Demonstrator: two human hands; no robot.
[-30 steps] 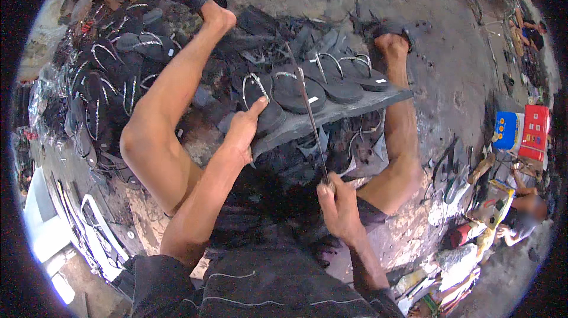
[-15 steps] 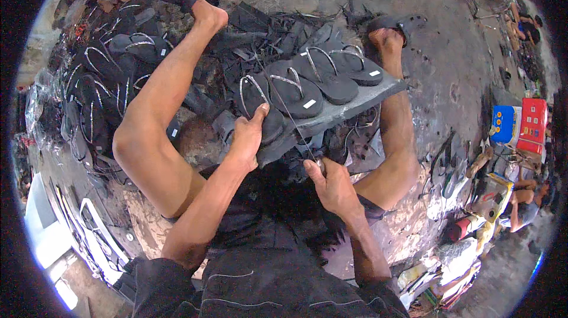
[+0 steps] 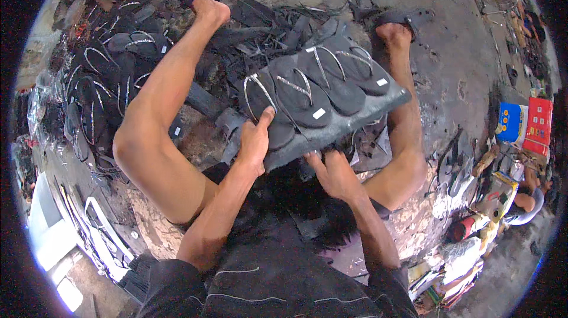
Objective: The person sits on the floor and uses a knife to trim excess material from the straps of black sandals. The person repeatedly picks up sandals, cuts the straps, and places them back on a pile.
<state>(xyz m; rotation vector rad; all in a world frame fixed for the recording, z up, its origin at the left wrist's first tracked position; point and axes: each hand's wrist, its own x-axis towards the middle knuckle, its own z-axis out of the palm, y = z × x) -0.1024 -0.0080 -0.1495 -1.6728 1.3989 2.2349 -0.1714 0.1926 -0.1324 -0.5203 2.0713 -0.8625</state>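
A thick dark grey rubber sheet [image 3: 349, 130] lies tilted across the space between my legs. Several black flip-flops [image 3: 344, 94] with sparkly silver straps stand side by side on it, with white stickers on some of them. My left hand [image 3: 253, 143] grips the sheet's left end, its thumb pressed on the nearest flip-flop [image 3: 278, 135] beside the strap. Close under the sheet's near edge, my right hand [image 3: 337, 177] is closed around the handle of a long thin knife [image 3: 297, 128]. Its dark blade runs up between the two left flip-flops; the handle is mostly hidden.
Black rubber offcuts [image 3: 260, 37] litter the floor beyond the sheet. A heap of strapped flip-flops [image 3: 97, 84] lies left of my left leg. To the right are blue and red boxes [image 3: 537, 127], more sandals [image 3: 454, 167] and a person [image 3: 526, 202] at the rim.
My right hand has moved slightly right and under the sheet's edge, and less of the blade shows. The sheet has tipped so its top faces me more; my left hand keeps its hold.
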